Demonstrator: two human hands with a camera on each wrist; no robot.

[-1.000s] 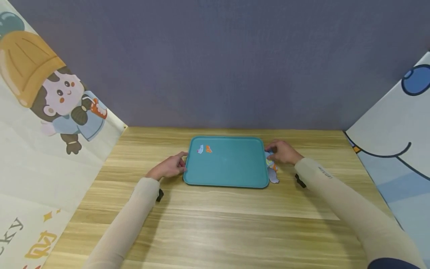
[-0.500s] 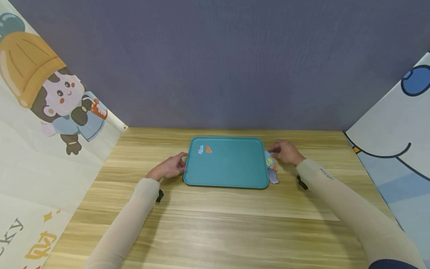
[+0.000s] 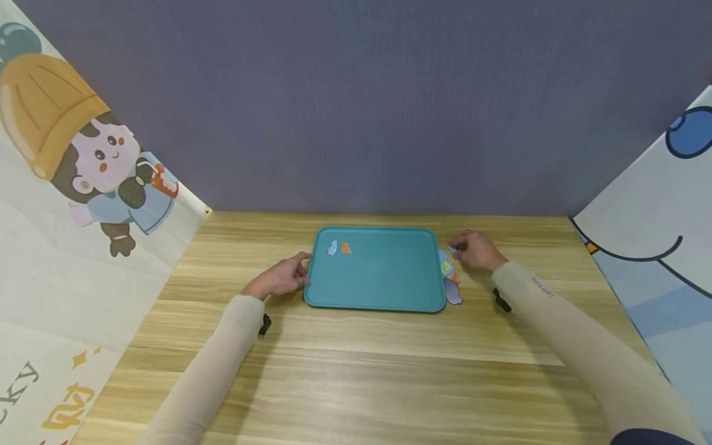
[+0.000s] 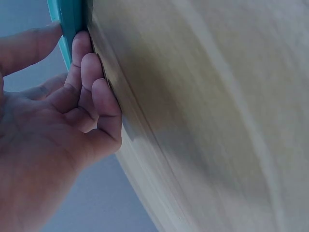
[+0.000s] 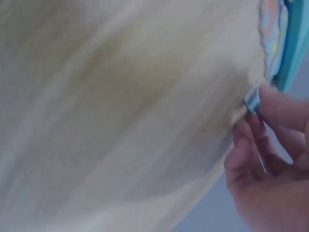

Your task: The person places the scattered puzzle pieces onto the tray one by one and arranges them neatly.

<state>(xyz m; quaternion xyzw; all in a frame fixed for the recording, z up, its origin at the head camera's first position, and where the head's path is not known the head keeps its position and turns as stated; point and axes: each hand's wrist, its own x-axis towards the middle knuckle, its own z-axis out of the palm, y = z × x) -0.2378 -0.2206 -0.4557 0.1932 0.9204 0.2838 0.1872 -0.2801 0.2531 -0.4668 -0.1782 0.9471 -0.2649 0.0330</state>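
Head cam: blue pc (image 3: 453, 249) mostly hidden by R hand (image 3: 474, 250).

A person's left arm (image 3: 208, 364) and right arm (image 3: 578, 352), in pale long sleeves, reach forward, well apart. The left hand (image 3: 280, 276) has its thumb extended, outer fingers curled under. The right hand (image 3: 475, 250) pinches between thumb and fingertips.

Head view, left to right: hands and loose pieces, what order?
Left hand, pale piece on the tray, orange piece, pieces by the right edge, right hand. Held piece overlaps; omitted.
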